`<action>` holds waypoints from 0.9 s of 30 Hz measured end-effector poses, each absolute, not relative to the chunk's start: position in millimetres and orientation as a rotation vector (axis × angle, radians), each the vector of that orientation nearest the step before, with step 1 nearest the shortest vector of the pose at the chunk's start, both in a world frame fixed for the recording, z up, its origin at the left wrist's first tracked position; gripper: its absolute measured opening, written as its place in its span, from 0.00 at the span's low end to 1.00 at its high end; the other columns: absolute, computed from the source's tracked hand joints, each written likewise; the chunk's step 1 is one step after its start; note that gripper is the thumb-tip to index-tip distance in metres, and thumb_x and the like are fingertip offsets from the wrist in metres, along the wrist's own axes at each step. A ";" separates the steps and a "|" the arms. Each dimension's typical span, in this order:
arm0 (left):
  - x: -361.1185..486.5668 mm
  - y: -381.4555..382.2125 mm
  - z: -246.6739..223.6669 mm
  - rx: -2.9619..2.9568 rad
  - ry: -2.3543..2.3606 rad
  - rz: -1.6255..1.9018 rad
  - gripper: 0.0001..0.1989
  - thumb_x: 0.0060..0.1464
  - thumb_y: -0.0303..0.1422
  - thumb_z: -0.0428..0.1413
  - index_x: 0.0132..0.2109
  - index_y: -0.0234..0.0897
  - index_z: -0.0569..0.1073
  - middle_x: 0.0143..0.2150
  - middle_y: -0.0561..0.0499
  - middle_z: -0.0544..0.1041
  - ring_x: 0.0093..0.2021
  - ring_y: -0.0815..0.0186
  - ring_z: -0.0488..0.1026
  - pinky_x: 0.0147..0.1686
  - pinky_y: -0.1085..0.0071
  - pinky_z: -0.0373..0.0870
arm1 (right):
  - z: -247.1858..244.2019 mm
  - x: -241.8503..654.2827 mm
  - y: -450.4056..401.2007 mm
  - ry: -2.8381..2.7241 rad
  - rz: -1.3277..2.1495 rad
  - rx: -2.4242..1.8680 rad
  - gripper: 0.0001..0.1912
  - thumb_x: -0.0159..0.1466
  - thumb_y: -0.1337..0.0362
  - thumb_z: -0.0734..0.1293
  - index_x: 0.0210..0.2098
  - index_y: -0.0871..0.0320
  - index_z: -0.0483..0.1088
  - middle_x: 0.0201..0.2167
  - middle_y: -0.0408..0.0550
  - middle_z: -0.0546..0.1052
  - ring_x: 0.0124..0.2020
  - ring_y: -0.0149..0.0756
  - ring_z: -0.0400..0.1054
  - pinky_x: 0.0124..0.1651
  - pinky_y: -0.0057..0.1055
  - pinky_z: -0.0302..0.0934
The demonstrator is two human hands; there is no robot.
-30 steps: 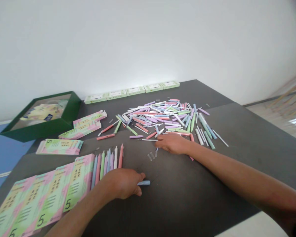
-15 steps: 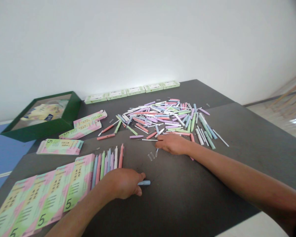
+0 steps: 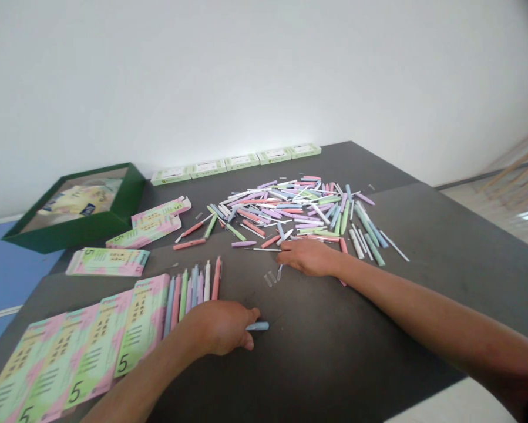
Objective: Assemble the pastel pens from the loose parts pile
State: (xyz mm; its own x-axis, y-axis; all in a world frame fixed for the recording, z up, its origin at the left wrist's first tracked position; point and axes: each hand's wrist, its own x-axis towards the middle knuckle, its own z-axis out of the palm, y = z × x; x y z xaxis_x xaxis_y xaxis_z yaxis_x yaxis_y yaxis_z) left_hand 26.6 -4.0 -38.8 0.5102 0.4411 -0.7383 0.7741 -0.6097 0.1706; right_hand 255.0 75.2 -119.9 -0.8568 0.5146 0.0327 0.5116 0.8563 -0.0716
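My left hand [image 3: 228, 326] is closed on a blue pen part [image 3: 258, 326], whose end sticks out to the right between thumb and fingers. Just behind this hand stands a row of assembled pens [image 3: 193, 288] in several colours, lying side by side. My right hand [image 3: 306, 257] rests at the near edge of a large heap of pen barrels and refills [image 3: 290, 205]. Its fingers are bent down near a white refill [image 3: 264, 249]; what they pinch, if anything, is too small to make out. Small clear caps [image 3: 270, 278] lie beside its fingertips.
Pink and green cartons [image 3: 143, 323] overlap at the front left, with more cartons [image 3: 107, 262] behind them. A green box [image 3: 134, 200] holding plastic packaging stands at the back left. Flat pale green boxes [image 3: 208, 168] line the wall edge of the dark table [image 3: 334, 341].
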 end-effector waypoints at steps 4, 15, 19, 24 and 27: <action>26.4 -3.8 -39.0 2.257 1.001 -0.921 0.23 0.52 0.38 0.52 0.55 0.38 0.66 0.38 0.42 0.77 0.35 0.52 0.74 0.29 0.64 0.68 | -119.3 254.7 74.8 -2.969 0.085 -0.831 0.13 0.66 0.62 0.52 0.41 0.56 0.66 0.33 0.48 0.67 0.27 0.31 0.57 0.26 0.28 0.41; 29.2 -4.5 -34.8 2.269 1.009 -0.947 0.21 0.52 0.38 0.52 0.53 0.38 0.67 0.37 0.43 0.77 0.35 0.55 0.75 0.27 0.69 0.66 | -120.6 255.6 75.3 -2.961 0.099 -0.796 0.13 0.65 0.62 0.53 0.40 0.57 0.66 0.33 0.48 0.66 0.27 0.31 0.57 0.28 0.28 0.43; 28.6 -4.3 -35.8 2.272 1.015 -0.952 0.22 0.51 0.38 0.52 0.53 0.39 0.67 0.38 0.44 0.77 0.35 0.55 0.74 0.27 0.69 0.66 | -120.2 255.8 75.3 -2.959 0.117 -0.788 0.12 0.65 0.63 0.53 0.40 0.57 0.66 0.33 0.48 0.66 0.28 0.31 0.57 0.28 0.28 0.43; 26.4 -3.7 -37.4 2.273 0.992 -0.919 0.22 0.52 0.39 0.51 0.53 0.39 0.67 0.37 0.44 0.77 0.34 0.55 0.74 0.27 0.68 0.67 | -120.7 255.9 75.9 -2.974 0.073 -0.772 0.12 0.65 0.63 0.53 0.40 0.57 0.66 0.34 0.48 0.66 0.28 0.32 0.57 0.28 0.28 0.42; 26.5 -4.3 -37.2 2.275 0.997 -0.916 0.21 0.52 0.38 0.51 0.53 0.39 0.67 0.37 0.44 0.77 0.35 0.55 0.74 0.28 0.69 0.67 | -120.8 256.2 75.6 -2.980 0.068 -0.767 0.12 0.65 0.62 0.53 0.40 0.57 0.66 0.33 0.48 0.66 0.28 0.32 0.57 0.27 0.28 0.42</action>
